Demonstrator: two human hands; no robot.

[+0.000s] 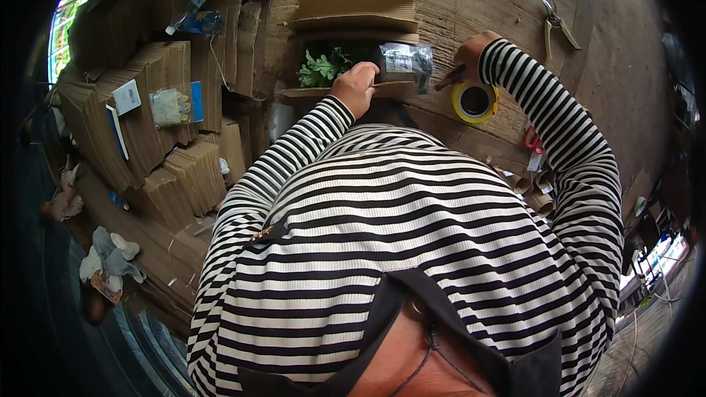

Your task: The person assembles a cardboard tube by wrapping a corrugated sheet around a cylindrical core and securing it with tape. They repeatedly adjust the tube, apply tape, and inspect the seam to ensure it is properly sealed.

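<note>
A long open cardboard box lies on the wooden table in front of me. In it is a green leafy plant, with a dark plastic-wrapped bundle bearing a pale label at the right end, probably the plant's pot. My left hand is closed over the box's near wall between the leaves and the bundle. Just right of the box, my right hand is closed on a thin dark object, whose kind I cannot make out. A yellow tape roll lies just below that hand.
Pruning shears lie at the far right, and red-handled scissors beside my right forearm. Stacks of flattened cardboard stand at my left, with plastic bottles behind. Cardboard tubes lie near my right elbow.
</note>
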